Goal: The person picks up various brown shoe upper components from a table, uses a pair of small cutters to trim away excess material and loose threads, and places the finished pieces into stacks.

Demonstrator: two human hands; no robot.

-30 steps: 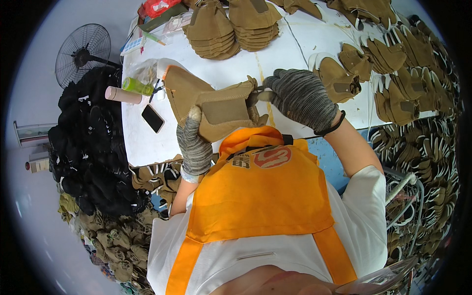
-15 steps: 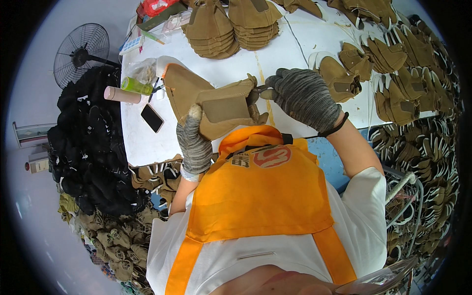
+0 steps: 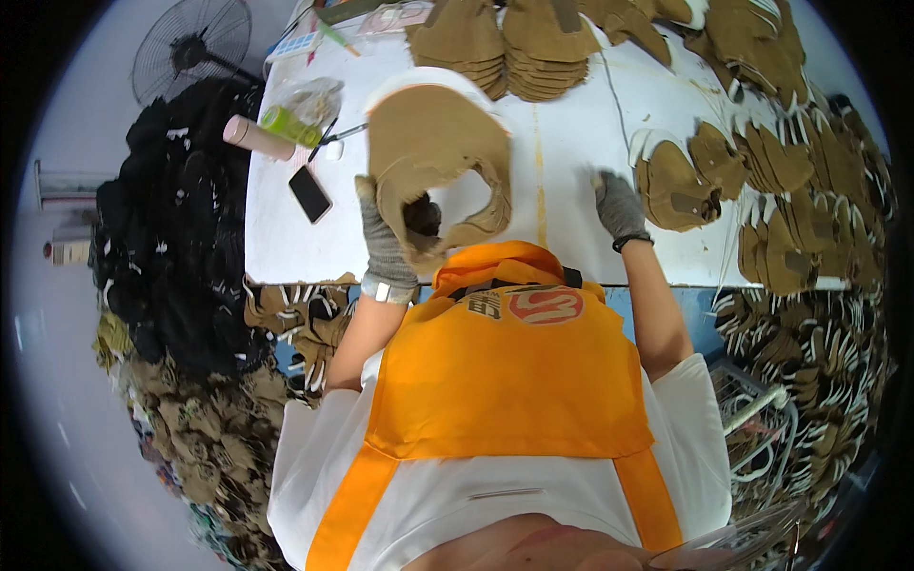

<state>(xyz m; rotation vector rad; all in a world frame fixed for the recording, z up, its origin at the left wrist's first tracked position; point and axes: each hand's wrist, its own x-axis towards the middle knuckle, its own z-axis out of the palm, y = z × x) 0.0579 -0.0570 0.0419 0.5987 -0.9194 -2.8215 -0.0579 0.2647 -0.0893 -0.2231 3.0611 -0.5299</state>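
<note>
A brown suede boot upper (image 3: 433,133) with a white rim stands tilted on the white table in front of me, its round opening turned toward me. My left hand (image 3: 386,243), in a grey knit glove, grips its left side, the thumb outside and the other fingers hidden behind it. My right hand (image 3: 621,207), gloved too, is apart from the upper, low over the table beside another brown upper (image 3: 666,186). The right fingertips are blurred, and I cannot tell whether they hold anything.
Stacks of brown uppers (image 3: 547,48) stand at the back, with more rows (image 3: 776,157) along the right. At left lie a phone (image 3: 309,194), a pink bottle (image 3: 259,138), a green bottle (image 3: 290,126) and a pen. Black pieces (image 3: 176,247) are heaped beside the table's left edge.
The upper has turned so its opening faces me, with my left hand still on it. My right hand has let go of its ankle end and moved right, toward the other upper.
</note>
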